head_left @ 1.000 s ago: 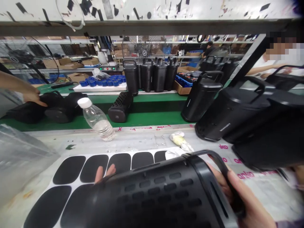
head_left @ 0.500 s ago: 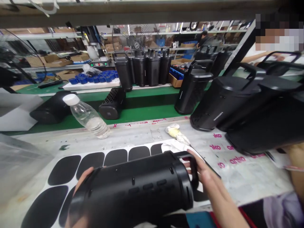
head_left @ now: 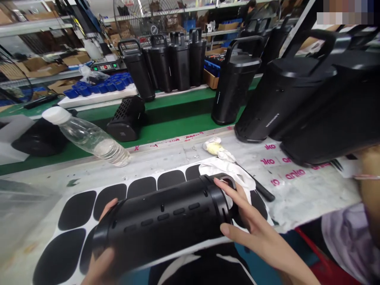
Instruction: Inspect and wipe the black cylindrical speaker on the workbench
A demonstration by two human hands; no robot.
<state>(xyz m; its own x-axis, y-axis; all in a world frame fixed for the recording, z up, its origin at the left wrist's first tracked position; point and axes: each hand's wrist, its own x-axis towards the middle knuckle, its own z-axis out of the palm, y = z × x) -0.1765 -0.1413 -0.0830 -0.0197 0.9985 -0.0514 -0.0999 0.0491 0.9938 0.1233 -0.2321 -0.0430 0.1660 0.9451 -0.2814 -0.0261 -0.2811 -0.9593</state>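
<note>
And a black cylindrical housing [head_left: 166,217] is being held crosswise over the near worktop, above a white backing sheet [head_left: 90,228] of black pads [head_left: 77,209]. One end is being cupped by the left hand [head_left: 102,253], fingers curled behind, thumb in front, opened about as wide as the body. The carry-handle end is being steadied by the right hand [head_left: 252,223], forefinger and thumb parted wide across the rim; how tightly the other fingers are gripping cannot be told.

For a good hold, the weight is best being shared between both palms, the shell being rolled slowly, thumbs being placed off the slots. The handle end is best being guided clear of the white cloth [head_left: 237,174] and the black-handled tool [head_left: 267,194], since both could be snagged.

Over to the containers: clear liquid is being held in the lower part of a white-capped bottle [head_left: 89,134]. Blue rings [head_left: 103,87] are being carried in a cluster on a white tray [head_left: 73,104]. Beyond the green belt [head_left: 175,114], small parts are being held in a cardboard box [head_left: 211,81], too small to be made out.
</note>
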